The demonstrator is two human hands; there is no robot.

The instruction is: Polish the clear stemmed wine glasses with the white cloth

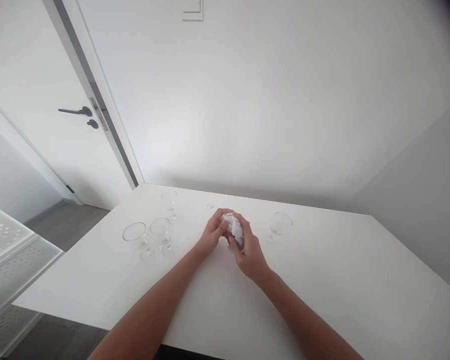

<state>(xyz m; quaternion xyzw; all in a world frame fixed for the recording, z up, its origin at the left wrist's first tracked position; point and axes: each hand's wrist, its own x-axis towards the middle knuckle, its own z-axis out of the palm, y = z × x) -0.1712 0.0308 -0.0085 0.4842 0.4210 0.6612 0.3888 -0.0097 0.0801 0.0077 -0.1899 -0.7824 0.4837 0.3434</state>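
Over the middle of the white table [322, 280] both my hands meet around a small clear glass with a white cloth [235, 229] wrapped on it. My left hand [213, 234] grips the glass from the left side. My right hand [249, 252] presses the cloth against it from the right. The glass itself is mostly hidden by fingers and cloth.
Three clear stemmed glasses stand at the left: one wide [134, 233], one beside it [160, 228], one farther back [169, 199]. Another glass [281, 223] stands right of my hands. A white perforated rack [11, 260] stands at the far left, a door [41, 100] behind.
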